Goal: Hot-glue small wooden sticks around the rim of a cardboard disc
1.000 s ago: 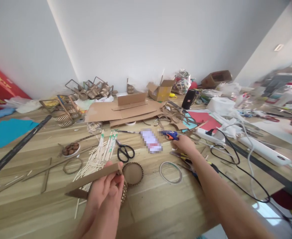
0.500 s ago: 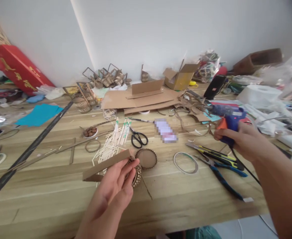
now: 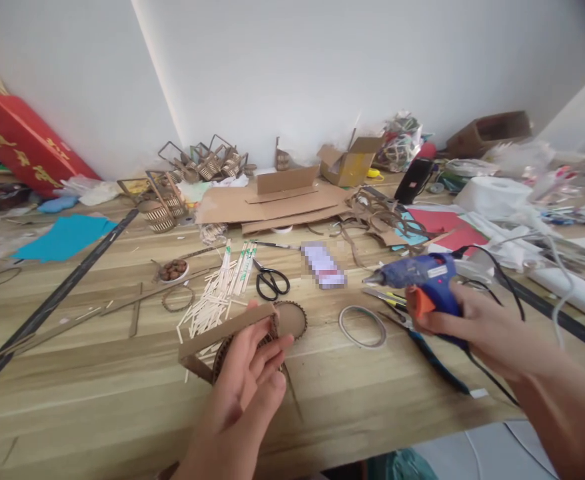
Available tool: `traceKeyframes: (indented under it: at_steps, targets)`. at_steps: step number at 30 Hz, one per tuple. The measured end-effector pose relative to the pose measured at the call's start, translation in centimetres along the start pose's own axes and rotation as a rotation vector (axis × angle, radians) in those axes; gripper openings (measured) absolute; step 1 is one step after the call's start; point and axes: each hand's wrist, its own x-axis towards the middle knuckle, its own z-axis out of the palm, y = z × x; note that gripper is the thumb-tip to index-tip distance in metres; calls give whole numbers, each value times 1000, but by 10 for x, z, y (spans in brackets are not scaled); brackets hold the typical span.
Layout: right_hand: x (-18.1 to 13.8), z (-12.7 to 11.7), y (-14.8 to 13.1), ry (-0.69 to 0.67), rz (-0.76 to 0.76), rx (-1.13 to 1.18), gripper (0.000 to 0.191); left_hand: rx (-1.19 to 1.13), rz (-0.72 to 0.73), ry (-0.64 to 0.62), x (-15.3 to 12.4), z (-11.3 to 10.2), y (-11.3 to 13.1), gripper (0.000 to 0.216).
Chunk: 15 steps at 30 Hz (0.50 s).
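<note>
Pale walls [image 3: 322, 73] stand behind a cluttered, wood-grained table [image 3: 342, 400]. The left hand [image 3: 245, 390] is curled around a small brown basket [image 3: 219, 360] with a strip handle; the right hand [image 3: 472, 320] grips a blue glue gun [image 3: 405, 273] by its orange trigger, nozzle pointing left. The gun's white label [image 3: 437, 271] is too small to read. Just beyond the basket lie a round cardboard base [image 3: 291, 320] and black-handled scissors [image 3: 272, 288]. Farther left, gold characters mark a red box [image 3: 30, 150], too blurred to read.
</note>
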Motion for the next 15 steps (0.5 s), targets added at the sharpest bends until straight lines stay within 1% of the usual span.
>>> traceKeyframes:
  at_steps: [2,4,7,9,12,15]
  targets:
    - [-8,10,4,-70,60,32,19,11,21,14,4,5,-3,82]
    - [-16,19,10,-124,85,49,20,24,31,18,7,8,-3,78]
    - [-28,32,21,-159,111,38,22,34,13,27,9,9,0,71]
    - [-37,40,27,-157,129,47,25,-5,-22,29,8,8,1,67]
    - [-47,53,35,-124,156,120,30,-96,-89,5,2,7,4,56]
    - [-55,63,43,-118,188,169,38,-105,-90,-17,-14,3,8,50]
